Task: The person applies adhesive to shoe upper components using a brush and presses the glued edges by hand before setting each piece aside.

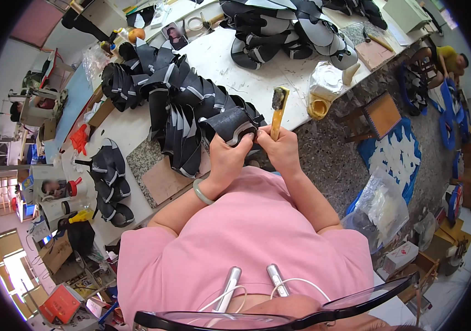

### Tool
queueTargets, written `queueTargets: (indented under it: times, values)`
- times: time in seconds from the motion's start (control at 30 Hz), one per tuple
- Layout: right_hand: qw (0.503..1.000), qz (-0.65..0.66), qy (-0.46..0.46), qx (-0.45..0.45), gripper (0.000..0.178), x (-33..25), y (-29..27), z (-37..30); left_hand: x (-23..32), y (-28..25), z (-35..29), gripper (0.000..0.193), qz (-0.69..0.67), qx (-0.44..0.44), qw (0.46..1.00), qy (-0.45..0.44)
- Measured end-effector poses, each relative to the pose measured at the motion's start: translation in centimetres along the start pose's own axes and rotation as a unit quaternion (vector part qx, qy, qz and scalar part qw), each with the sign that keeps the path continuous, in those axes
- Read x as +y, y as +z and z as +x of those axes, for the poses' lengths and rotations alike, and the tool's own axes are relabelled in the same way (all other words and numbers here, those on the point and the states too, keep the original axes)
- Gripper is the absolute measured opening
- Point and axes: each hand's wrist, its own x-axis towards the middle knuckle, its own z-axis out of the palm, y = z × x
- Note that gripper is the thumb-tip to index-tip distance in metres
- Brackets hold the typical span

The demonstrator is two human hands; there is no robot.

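Observation:
My left hand (228, 161) is closed on the edge of a black shoe upper (226, 123) with a pale grey band, its thumb lying near the seam. My right hand (279, 153) grips a glue brush (277, 118) by its yellowish handle, with the dark, caked bristle end pointing up and away from me. The right thumb and fingertips also meet the upper's right edge, close to the left thumb. Just beyond both hands, a long overlapping pile of black shoe uppers (172, 91) covers part of the white worktable (208, 60).
A white-wrapped pot with a yellow-stained mouth (319, 107) stands at the table's right edge. More uppers (271, 33) lie at the far side, others (108, 174) at left. A wooden stool (383, 115) and white pieces on blue sheeting (392, 151) are at right, near another person (451, 59).

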Motion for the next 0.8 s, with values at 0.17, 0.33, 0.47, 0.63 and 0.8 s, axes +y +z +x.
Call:
queueTargets:
  times: [0.17,0.33,0.47,0.63,0.8]
  values:
    - [0.999,-0.023,-0.012,0.028,0.011,-0.2,-1.3,-0.1,0.4,0.0,1.2,0.024,0.042,-0.043,0.998,-0.018]
    - [0.974,0.186,0.106,-0.079,0.008,-0.7,-3.3,0.2,2.3,-0.8,3.7,0.034,-0.056,-0.139,0.978,-0.144]
    - [0.934,0.292,0.139,-0.149,0.009,0.7,-4.3,0.8,2.1,-1.0,5.4,0.036,-0.093,-0.204,0.944,-0.241]
    - [0.943,0.274,0.157,-0.102,0.011,0.3,-5.1,1.3,1.3,0.4,5.2,0.034,-0.11,-0.166,0.95,-0.24]
    - [0.999,-0.012,0.038,-0.006,0.013,-0.1,-4.8,0.3,0.1,1.8,4.4,0.029,-0.11,-0.146,0.958,-0.221]
